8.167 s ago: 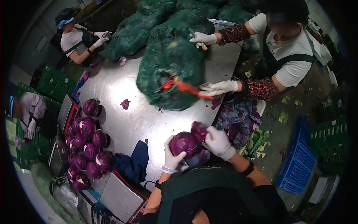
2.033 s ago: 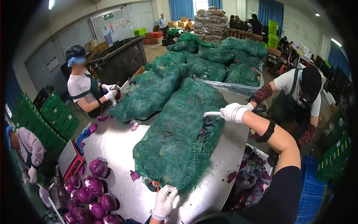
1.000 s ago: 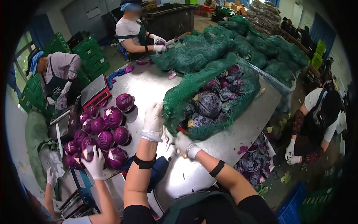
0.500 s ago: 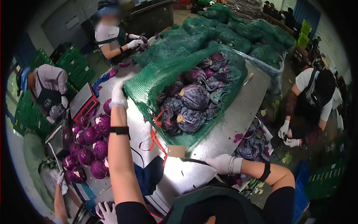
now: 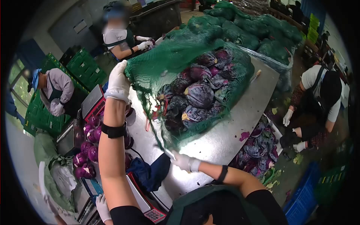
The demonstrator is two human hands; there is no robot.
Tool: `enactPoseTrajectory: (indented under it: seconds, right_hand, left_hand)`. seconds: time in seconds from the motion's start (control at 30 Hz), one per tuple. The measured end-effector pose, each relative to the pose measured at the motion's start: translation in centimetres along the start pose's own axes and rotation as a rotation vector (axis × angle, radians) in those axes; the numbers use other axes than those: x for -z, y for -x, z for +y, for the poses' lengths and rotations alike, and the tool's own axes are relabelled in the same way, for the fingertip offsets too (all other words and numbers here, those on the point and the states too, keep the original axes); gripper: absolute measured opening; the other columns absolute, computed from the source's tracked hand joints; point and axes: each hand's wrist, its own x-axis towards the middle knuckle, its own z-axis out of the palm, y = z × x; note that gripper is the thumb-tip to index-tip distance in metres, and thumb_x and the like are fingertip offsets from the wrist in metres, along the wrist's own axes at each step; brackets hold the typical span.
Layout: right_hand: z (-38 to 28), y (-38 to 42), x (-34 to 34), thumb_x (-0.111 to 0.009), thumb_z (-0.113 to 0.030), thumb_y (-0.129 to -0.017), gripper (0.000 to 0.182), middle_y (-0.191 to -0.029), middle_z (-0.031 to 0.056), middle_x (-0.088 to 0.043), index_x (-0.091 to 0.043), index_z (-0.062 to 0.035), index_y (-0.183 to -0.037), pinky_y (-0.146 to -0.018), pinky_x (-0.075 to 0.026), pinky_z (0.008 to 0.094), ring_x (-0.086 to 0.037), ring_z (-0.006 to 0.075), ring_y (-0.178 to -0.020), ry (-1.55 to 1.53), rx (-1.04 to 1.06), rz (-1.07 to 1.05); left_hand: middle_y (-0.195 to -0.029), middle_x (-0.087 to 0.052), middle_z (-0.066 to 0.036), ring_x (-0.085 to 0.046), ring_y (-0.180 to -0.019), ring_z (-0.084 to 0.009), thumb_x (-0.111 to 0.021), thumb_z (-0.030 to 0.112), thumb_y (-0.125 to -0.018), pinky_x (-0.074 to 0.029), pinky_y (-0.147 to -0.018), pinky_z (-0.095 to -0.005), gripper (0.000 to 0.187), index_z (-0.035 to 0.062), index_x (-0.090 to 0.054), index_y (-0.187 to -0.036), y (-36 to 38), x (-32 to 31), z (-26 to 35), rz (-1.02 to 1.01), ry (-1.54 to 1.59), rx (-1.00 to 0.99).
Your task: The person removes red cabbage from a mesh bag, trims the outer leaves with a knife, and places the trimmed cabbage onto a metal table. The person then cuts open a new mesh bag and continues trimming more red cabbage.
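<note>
A green mesh bag (image 5: 240, 80) of red cabbages (image 5: 199, 95) lies open on the metal table. My left hand (image 5: 118, 82), in a white glove, is closed on the bag's upper left edge and holds the netting up and stretched. At the bag's lower corner is my gloved right hand (image 5: 184, 162), its fingers closed round a knife (image 5: 170, 153). Motion blurs the knife, and its handle is mostly hidden in the fist. The bag's loose front edge runs down to the blade. Red string (image 5: 147, 123) hangs at the mouth of the bag.
Peeled purple cabbages (image 5: 85, 159) sit at left beside a red scale (image 5: 93, 103). Full green net bags (image 5: 240, 33) are heaped at the back. Loose leaves (image 5: 258, 150) fill a container at right. Other people work around the metal table (image 5: 258, 88); another gloved hand (image 5: 102, 207) shows below.
My left hand has risen, pulling the netting up. My right hand has moved left and up with the knife to the bag's edge. The view has shifted slightly.
</note>
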Motion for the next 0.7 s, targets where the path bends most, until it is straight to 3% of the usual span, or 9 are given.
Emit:
enactPoseTrajectory:
  seconds: [0.03,0.07,0.1,0.2,0.37,0.47,0.53,0.57,0.7]
  right_hand:
    - [2.1,1.9,-0.3,-0.038,-0.034,-0.091,0.058,-0.074,0.0200,-0.059,-0.018,-0.0067,-0.139,-0.053,-0.048,0.0392,-0.058,0.0286,-0.054,0.169,0.102,0.006]
    - [-3.2,6.1,4.8,-0.033,-0.029,-0.091,0.052,-0.085,0.0251,-0.061,-0.024,-0.0052,-0.137,-0.069,-0.048,0.0432,-0.062,0.0363,-0.071,0.049,-0.223,-0.284]
    - [-0.2,7.2,4.9,-0.033,-0.023,-0.091,0.045,-0.099,0.0269,-0.059,-0.033,-0.0042,-0.132,-0.082,-0.044,0.0452,-0.059,0.0404,-0.089,0.407,-0.087,-0.500]
    - [8.3,16.5,5.4,-0.038,-0.023,-0.090,0.034,-0.111,0.0259,-0.054,-0.048,-0.0056,-0.117,-0.087,-0.043,0.0438,-0.058,0.0387,-0.094,0.533,0.172,-0.722]
    - [7.1,19.7,18.3,-0.059,-0.019,-0.079,0.024,-0.078,0.0112,-0.060,-0.055,-0.0072,-0.099,-0.065,-0.049,0.0317,-0.061,0.0255,-0.066,0.208,-0.074,0.551]
    - [4.5,17.2,19.8,-0.063,-0.007,-0.078,0.021,-0.076,0.0006,-0.055,-0.058,-0.0043,-0.098,-0.062,-0.045,0.0221,-0.050,0.0055,-0.065,-0.239,-0.095,0.712]
    - [4.2,14.0,20.3,-0.060,-0.006,-0.080,0.020,-0.072,-0.0022,-0.051,-0.057,-0.0046,-0.099,-0.055,-0.041,0.0196,-0.046,0.0035,-0.059,-0.166,-0.036,0.710]
    - [3.1,12.0,20.7,-0.059,-0.006,-0.081,0.020,-0.068,-0.0052,-0.047,-0.055,-0.0051,-0.101,-0.048,-0.038,0.0174,-0.043,0.0019,-0.054,-0.193,0.030,0.706]
    - [3.1,2.4,24.5,-0.062,-0.012,-0.080,0.020,-0.072,-0.0012,-0.052,-0.056,-0.0062,-0.098,-0.048,-0.042,0.0216,-0.049,0.0058,-0.054,-0.449,0.093,0.652]
  left_hand:
    - [-0.084,-0.064,-0.003,-0.061,-0.074,-0.0181,-0.053,0.018,-0.089,-0.049,-0.071,-0.0339,0.013,0.0072,-0.061,-0.090,-0.7,-0.2,0.3,0.048,-0.023,0.023]
    - [-0.085,-0.064,-0.004,-0.061,-0.076,-0.0186,-0.052,0.019,-0.089,-0.049,-0.072,-0.0340,0.015,0.0069,-0.061,-0.090,-1.7,-0.1,0.7,0.041,0.012,0.056]
    - [-0.087,-0.065,-0.004,-0.061,-0.078,-0.0192,-0.051,0.019,-0.090,-0.049,-0.074,-0.0342,0.016,0.0067,-0.061,-0.091,-2.8,0.3,1.1,0.036,0.053,0.088]
    - [-0.101,-0.061,-0.010,-0.059,-0.093,-0.0211,-0.048,0.018,-0.091,-0.047,-0.080,-0.0322,0.022,0.0008,-0.055,-0.103,-5.6,-0.7,2.0,0.222,0.017,0.051]
    - [-0.125,-0.048,-0.020,-0.050,-0.110,-0.0320,-0.057,0.021,-0.082,-0.040,-0.093,-0.0404,0.049,-0.0024,-0.042,-0.123,-9.5,2.3,-2.7,0.513,-0.625,-0.376]
    - [-0.118,-0.051,-0.020,-0.047,-0.109,-0.0366,-0.065,0.014,-0.074,-0.033,-0.098,-0.0422,0.043,0.0028,-0.052,-0.114,-3.0,-1.3,-6.5,0.288,-1.411,-1.157]
    - [-0.107,-0.057,-0.017,-0.050,-0.106,-0.0347,-0.065,0.009,-0.073,-0.038,-0.095,-0.0405,0.033,0.0040,-0.057,-0.105,2.3,-4.2,-9.2,-0.282,-1.262,-0.928]
    - [-0.102,-0.060,-0.016,-0.053,-0.103,-0.0338,-0.066,0.012,-0.074,-0.041,-0.091,-0.0403,0.031,0.0037,-0.059,-0.103,4.4,-4.0,-12.6,-0.397,-1.172,-0.458]
    - [-0.113,-0.055,-0.020,-0.051,-0.107,-0.0334,-0.065,0.019,-0.079,-0.040,-0.092,-0.0376,0.045,0.0004,-0.050,-0.118,9.3,-2.8,-21.2,-0.379,-1.193,-0.462]
